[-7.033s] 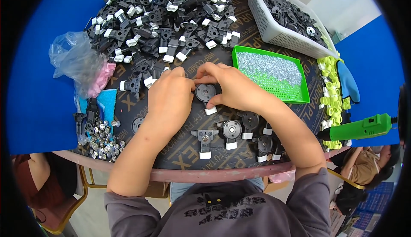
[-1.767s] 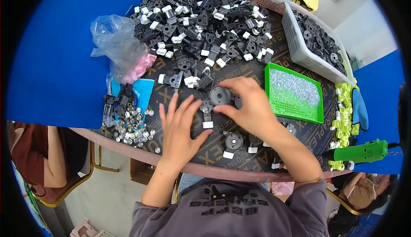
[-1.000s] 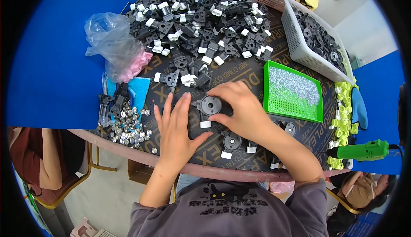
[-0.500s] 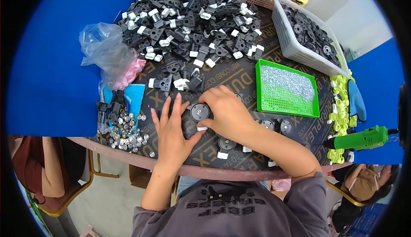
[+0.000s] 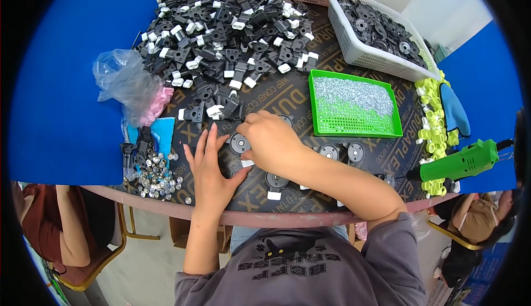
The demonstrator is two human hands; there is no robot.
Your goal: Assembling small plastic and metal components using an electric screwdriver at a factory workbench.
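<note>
On the dark board, between my hands, lies a black round part (image 5: 240, 144) with a ringed disc face and a white tip at its near end. My right hand (image 5: 272, 142) curls over it from the right, thumb and fingers closed at the disc's edges. Beside it, my left hand (image 5: 211, 172) has its fingers stretched and spread, with the thumb near the white tip. A similar round part (image 5: 276, 181) rests near the right wrist, white end toward me. Two more disc-faced parts, one round part (image 5: 329, 152) and another (image 5: 355, 152), sit beyond my right forearm.
Black parts with white ends (image 5: 221, 40) form a big heap. Right of it are a green tray (image 5: 317, 107) of small silver pieces, a white basket (image 5: 354, 54) of black discs, yellow-green pieces (image 5: 435, 123) and a green power screwdriver (image 5: 459, 161). Metal caps (image 5: 159, 179) lie left.
The whole scene has shifted a little left in the view. Both hands stay around the same round part, with hardly any change in their pose.
</note>
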